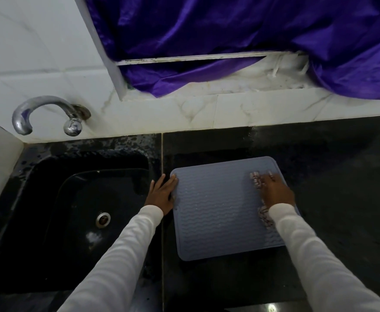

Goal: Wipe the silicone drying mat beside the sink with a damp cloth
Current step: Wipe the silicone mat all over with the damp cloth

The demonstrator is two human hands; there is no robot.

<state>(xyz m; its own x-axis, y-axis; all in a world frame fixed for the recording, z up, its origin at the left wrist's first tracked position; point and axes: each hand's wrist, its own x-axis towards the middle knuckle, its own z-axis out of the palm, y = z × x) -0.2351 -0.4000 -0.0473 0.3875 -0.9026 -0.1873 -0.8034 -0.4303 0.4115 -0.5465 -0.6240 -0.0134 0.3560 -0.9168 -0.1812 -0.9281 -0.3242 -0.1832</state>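
Silicone drying mat: grey-blue, wavy-ribbed, flat on black bench just right of sink. Left hand: fingers straight, resting on mat's left edge. Right hand: blurred, fingers spread flat, pressing patterned cloth onto mat's right side. Tap on tiled wall above sink.

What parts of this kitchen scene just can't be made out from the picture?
- Cloth, head view: mostly hidden under the right hand and motion-blurred; pattern unclear.
- Mat: right edge covered by the sleeve.
- Window behind the purple curtain: hidden.
- Sink: interior too dark.
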